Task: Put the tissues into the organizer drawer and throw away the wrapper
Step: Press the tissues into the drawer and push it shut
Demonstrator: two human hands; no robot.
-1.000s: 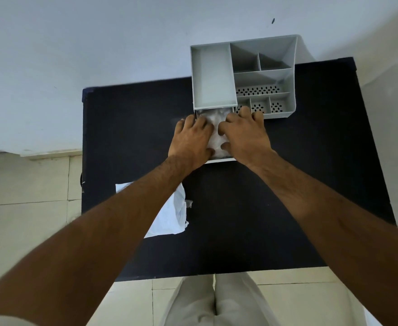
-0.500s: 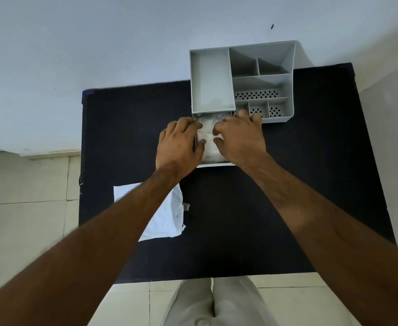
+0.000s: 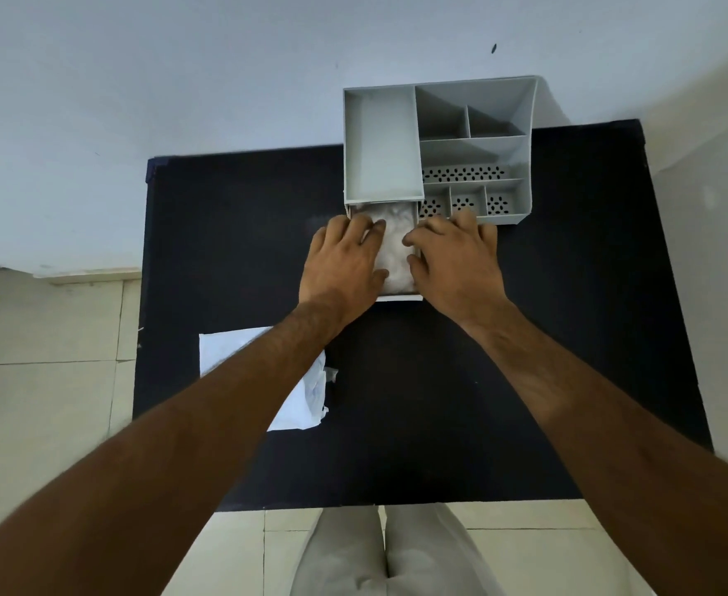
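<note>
A black bench (image 3: 504,380) stands against a pale wall (image 3: 182,79), its top matte and dark. The wall carries one small dark speck (image 3: 494,47) (what it is cannot be told). Below lies a floor (image 3: 40,402) of light tiles with thin grout lines. Light trousers (image 3: 386,552) show at the bench's near edge.

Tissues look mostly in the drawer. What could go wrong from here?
1. The tissues look puffed up in the open drawer; they may catch on the organizer when it slides shut.
2. Both the left hand and right hand press on the drawer sides, so fingers could get pinched when it closes.
3. The wrapper lies near the table edge under the left forearm; a pull-back might sweep it off.
</note>
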